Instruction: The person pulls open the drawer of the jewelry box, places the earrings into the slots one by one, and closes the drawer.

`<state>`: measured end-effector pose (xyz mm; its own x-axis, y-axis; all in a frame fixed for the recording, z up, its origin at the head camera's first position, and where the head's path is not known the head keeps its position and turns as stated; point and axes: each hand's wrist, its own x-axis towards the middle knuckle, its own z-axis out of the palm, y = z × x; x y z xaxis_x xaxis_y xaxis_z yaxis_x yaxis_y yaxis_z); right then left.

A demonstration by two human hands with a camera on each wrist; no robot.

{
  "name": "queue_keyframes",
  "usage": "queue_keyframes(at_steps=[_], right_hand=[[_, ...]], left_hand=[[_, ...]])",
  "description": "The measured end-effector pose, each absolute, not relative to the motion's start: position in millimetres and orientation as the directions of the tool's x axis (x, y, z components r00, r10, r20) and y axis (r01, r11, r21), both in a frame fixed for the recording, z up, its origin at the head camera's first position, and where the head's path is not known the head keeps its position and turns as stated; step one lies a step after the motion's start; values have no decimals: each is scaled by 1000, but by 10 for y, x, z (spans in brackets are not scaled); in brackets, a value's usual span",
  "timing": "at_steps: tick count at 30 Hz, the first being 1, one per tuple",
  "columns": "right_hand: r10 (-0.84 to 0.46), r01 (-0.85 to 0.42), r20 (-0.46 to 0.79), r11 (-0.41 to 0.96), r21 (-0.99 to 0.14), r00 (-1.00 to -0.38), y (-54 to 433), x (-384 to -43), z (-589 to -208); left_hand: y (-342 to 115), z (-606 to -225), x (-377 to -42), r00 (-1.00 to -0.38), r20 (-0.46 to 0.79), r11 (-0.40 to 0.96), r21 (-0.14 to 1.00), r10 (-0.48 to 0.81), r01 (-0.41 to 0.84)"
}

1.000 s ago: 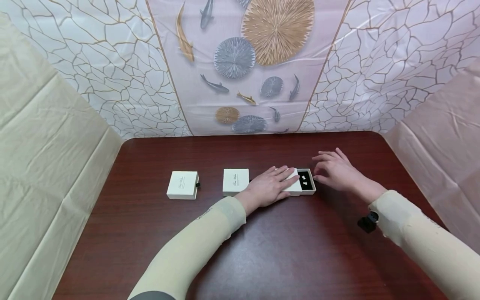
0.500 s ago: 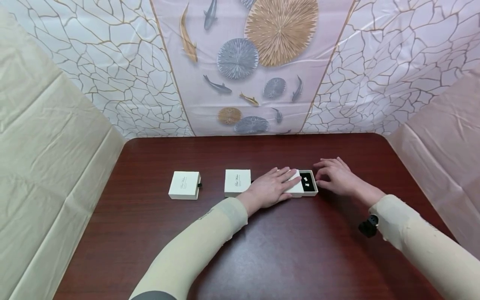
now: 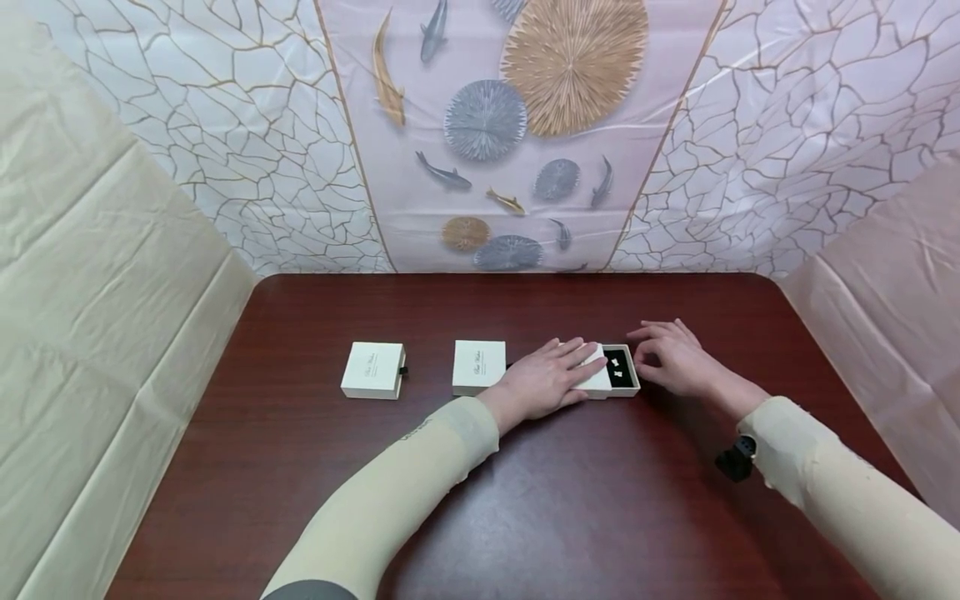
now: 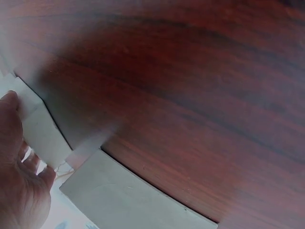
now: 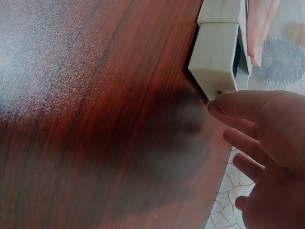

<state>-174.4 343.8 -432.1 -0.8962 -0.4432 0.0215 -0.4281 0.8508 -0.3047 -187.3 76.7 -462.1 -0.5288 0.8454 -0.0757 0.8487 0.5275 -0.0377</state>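
Observation:
A white drawer-style jewelry box (image 3: 598, 383) lies on the table with its inner tray (image 3: 628, 389) slid partway out to the right. Two small pale pieces, perhaps earrings (image 3: 617, 368), sit on the tray's black lining. My left hand (image 3: 542, 379) rests flat over the box's outer sleeve, fingers spread, covering much of its top. At the tray's outer end, my right hand (image 3: 675, 360) pinches a tiny black pull tab (image 5: 219, 92) between thumb and index finger. Its other fingers are loosely bent. The left wrist view catches part of the left hand (image 4: 19, 176) against the box side.
Left of the left hand stands a second white box (image 3: 478, 362), printed on top. Farther left is a third white box (image 3: 372, 369) with a black tab on its right side. Fabric hangings (image 3: 300, 167) border the dark red wooden table (image 3: 570, 500) at back and sides.
My right hand has come down to the tray's end, its thumb and index finger closing together at the tab. The left hand stays on the sleeve. The camera view has shifted slightly.

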Motion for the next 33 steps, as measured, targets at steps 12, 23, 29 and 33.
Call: queue_keyframes(at_steps=[12, 23, 29, 33], right_hand=[[-457, -446, 39, 841, -304, -889, 3370, -1749, -4314], [-474, -464, 50, 829, -313, -879, 3284, -1774, -4330], [-486, -475, 52, 819, -322, -873, 3229, -1779, -4328], [-489, -472, 39, 816, -334, -872, 3202, -1786, -4333]], left_hand=[[768, -4627, -1879, -520, -71, 517, -51, 851, 854], [762, -4612, -1873, -522, -76, 519, -51, 850, 853], [762, -4620, -1871, -525, -79, 522, -58, 848, 851], [761, -4621, -1869, -525, -81, 521, -62, 847, 851]])
